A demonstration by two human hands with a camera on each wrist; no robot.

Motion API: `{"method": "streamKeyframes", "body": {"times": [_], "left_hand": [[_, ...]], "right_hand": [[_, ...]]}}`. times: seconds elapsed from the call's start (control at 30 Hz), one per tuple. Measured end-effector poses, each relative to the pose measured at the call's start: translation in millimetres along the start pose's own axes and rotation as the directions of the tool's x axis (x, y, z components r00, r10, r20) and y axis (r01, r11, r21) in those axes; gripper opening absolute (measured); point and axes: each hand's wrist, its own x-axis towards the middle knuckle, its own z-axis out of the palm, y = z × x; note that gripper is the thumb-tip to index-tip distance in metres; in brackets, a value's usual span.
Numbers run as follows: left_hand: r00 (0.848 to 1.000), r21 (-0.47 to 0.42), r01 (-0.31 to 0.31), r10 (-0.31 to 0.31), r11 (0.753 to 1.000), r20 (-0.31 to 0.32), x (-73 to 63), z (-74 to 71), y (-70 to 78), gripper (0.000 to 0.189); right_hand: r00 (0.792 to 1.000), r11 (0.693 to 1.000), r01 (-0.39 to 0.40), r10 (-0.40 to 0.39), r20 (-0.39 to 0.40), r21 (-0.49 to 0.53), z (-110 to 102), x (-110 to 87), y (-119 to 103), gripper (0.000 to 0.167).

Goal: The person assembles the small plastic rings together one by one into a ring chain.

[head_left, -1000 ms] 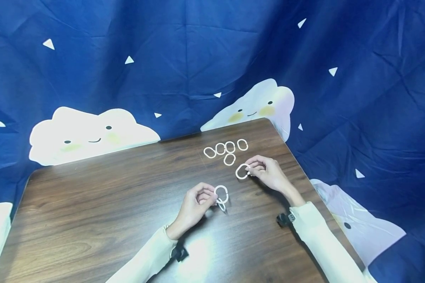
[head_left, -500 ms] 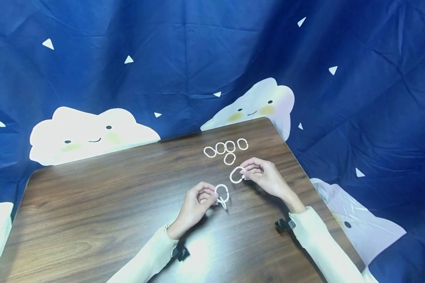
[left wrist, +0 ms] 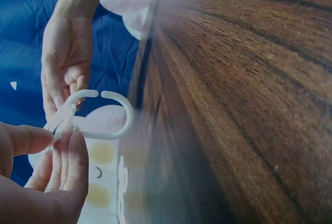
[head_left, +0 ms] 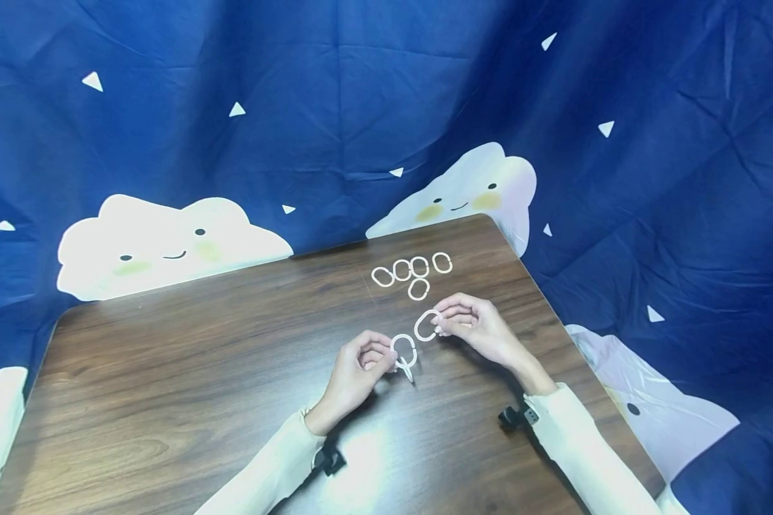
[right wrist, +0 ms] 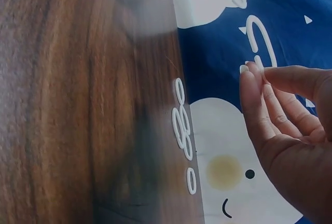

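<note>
In the head view my left hand (head_left: 354, 368) pinches a pair of linked white split rings. The upper ring (head_left: 415, 353) faces the camera, and the lower ring (head_left: 408, 373) hangs through it, seen nearly edge-on. The left wrist view shows the gap in one held ring (left wrist: 128, 117). My right hand (head_left: 483, 330) pinches a single white oval split ring (head_left: 416, 329) between thumb and fingertips. In the right wrist view that ring (right wrist: 268, 37) has its gap close to the fingertips. The single ring is just up and right of the linked pair, apart from it.
Several more white split rings (head_left: 419, 299) lie near the far right of the dark wooden table (head_left: 200, 372), most of them close together. Behind the table hangs a blue curtain (head_left: 335, 129) with clouds printed on it. Black wrist cameras (head_left: 330, 460) sit at both cuffs.
My right hand has moved left and slightly nearer, bringing its single ring closer to the linked pair. The left hand is almost still; its lower ring has turned more edge-on.
</note>
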Motion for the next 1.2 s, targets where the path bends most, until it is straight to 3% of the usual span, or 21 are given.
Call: {"method": "streamKeyframes", "body": {"times": [0.37, 1.2], "left_hand": [[1.000, -0.035, 0.010, -0.011, 0.999, -0.002, -0.7, 3.0, 1.2, 0.029], [1.000, -0.025, -0.007, 0.007, 1.000, 0.001, -1.1, 5.7, 0.7, 0.024]], "right_hand": [[1.000, 0.999, -0.012, 0.011, 0.022, 0.035, 9, -3.2, 0, 0.027], [0.997, 0.999, 0.002, -0.006, 0.079, 0.046, 19, -3.7, 8, 0.030]]}}
